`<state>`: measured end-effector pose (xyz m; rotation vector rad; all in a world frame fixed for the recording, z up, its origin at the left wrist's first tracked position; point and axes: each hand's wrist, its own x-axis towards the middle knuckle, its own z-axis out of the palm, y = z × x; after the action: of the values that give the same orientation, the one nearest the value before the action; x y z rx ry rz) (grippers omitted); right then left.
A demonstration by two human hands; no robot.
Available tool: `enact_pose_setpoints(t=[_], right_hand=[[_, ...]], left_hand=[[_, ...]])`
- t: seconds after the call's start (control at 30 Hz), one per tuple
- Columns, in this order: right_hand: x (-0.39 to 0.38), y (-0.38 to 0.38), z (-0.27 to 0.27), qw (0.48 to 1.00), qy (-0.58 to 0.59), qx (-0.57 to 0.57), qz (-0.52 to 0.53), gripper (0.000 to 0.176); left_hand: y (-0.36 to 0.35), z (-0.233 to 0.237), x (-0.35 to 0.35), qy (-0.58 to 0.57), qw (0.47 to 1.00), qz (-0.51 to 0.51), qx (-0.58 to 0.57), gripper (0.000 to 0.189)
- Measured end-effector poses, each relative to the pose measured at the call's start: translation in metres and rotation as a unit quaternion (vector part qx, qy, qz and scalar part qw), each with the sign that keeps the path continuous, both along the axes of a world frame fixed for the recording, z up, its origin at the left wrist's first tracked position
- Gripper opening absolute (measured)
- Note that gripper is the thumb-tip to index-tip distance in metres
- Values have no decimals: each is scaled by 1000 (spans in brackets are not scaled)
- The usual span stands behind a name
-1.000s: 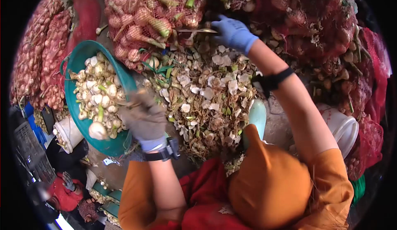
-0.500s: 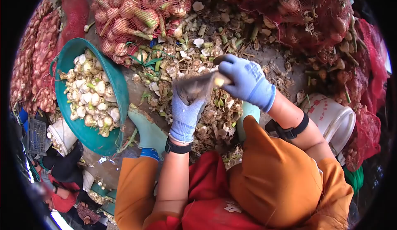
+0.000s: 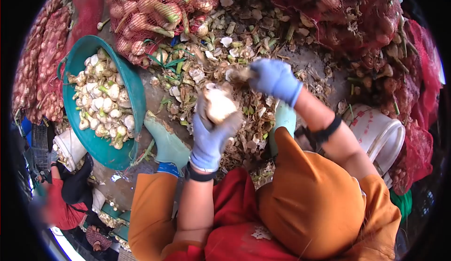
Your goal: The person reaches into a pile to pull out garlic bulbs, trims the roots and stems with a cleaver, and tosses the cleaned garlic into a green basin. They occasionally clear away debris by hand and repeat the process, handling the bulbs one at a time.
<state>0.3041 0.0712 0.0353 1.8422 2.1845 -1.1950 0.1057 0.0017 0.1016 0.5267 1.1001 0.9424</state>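
Note:
My left hand (image 3: 209, 136), in a blue knitted glove, is wrapped round a whitish garlic bulb (image 3: 220, 106) in front of my legs. To the upper right, my right hand (image 3: 276, 80), gloved alike, has its fingers closed round something brownish and blurred that I cannot make out. The two hands are apart. Beneath both lies a heap of dry skins and cut stalk pieces (image 3: 244, 139). At the left, a tilted teal tub (image 3: 138, 96) holds many pale garlic bulbs (image 3: 103, 101).
Red net sacks of garlic (image 3: 145, 12) stand at the top left, with more (image 3: 347, 17) at the top right. A white bucket (image 3: 371, 129) lies right of my knee. My boots (image 3: 167, 141) flank the heap. A co-worker (image 3: 70, 204) is at lower left.
My right hand has drawn up and away from the left, and the garlic bulb in my left hand now shows pale. At lower left the co-worker's arm has moved up towards a white bucket.

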Motion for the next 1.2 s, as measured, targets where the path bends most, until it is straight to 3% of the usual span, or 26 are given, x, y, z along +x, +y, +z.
enact_pose_setpoints(t=[0.07, 0.1, 0.13, 0.2, 0.23, 0.27, 0.3, 0.33, 0.37, 0.4, 0.43, 0.47, 0.53, 0.57, 0.6, 0.67, 0.7, 0.8, 0.87, 0.93, 1.03, 1.07, 1.13, 1.17, 1.2], right_hand=[[23, 9, -16, 986, 48, -64, -144, 23], [23, 8, -14, 923, 223, -207, -237, 23], [13, 2, -16, 879, 295, -247, -281, 20], [-9, -3, 6, 816, 449, -261, -252, 26], [-12, 2, 28, 843, 420, -259, -214, 27], [-16, 6, 44, 864, 393, -258, -178, 28], [-20, 4, 28, 933, 358, -2, -36, 28], [-21, 6, 17, 943, 302, 126, 50, 26], [-16, 17, 6, 978, 193, 21, 82, 29], [-11, 32, 0, 987, 77, -83, 111, 31], [-6, 45, -3, 989, -10, -78, 124, 32], [-4, 59, -4, 984, -95, -72, 133, 32], [6, 81, -31, 991, -28, 86, 95, 32], [5, 94, -42, 969, -11, 219, 117, 31], [0, 110, -50, 925, 4, 353, 138, 29], [-19, 132, -70, 938, -33, 312, 150, 29], [-29, 136, -66, 947, -57, 266, 172, 29], [-34, 118, -71, 957, -93, 198, 191, 27], [-37, 95, -78, 978, -41, 146, 142, 29], [-28, 63, -72, 978, 71, 167, 100, 33], [-20, 11, -31, 971, 229, 54, 34, 36], [-16, -3, -17, 961, 273, 17, 34, 37], [-6, -22, 0, 918, 352, -179, -32, 42], [-1, -20, 26, 901, 340, -252, -93, 44], [1, -28, 8, 912, 348, -174, -133, 41]], left_hand=[[-12, 10, 13, 86, 994, -30, 54, 66], [-8, -5, 12, 174, 976, -60, 113, 79], [-3, -14, 9, 158, 983, -66, 59, 84], [6, -54, -3, 393, 873, -123, 261, 75], [-1, -50, -2, 53, 997, -32, 43, 64], [5, -51, -4, 11, 999, 52, 5, 53], [3, -47, -13, 13, 998, 49, -45, 49], [1, -40, -22, 14, 995, 46, -93, 44], [3, -32, -25, 127, 991, -1, -50, 39], [11, -26, -33, 125, 990, 42, -43, 35], [18, -21, -46, 79, 992, 92, 31, 31], [28, 0, -52, -14, 975, 221, 11, 39], [29, -8, -133, -344, 925, 149, 58, 52], [26, -10, -152, -500, 856, 97, 85, 54], [27, -9, -149, -499, 857, 96, 84, 54], [33, -8, -129, -322, 905, 277, 29, 51], [36, -12, -112, -294, 913, 282, -15, 51], [36, -41, -79, -254, 932, 252, -65, 47], [21, -68, -67, -163, 958, 203, -123, 45], [3, -87, -50, -107, 974, 145, -137, 52], [-5, -94, -14, -185, 973, 109, -79, 48], [-11, -103, -17, -93, 992, 62, -60, 46], [-33, -128, -32, 72, 987, -79, 123, 45], [0, -77, -13, 0, 992, 55, -118, 45], [6, -78, -8, -16, 999, 44, -7, 44]])
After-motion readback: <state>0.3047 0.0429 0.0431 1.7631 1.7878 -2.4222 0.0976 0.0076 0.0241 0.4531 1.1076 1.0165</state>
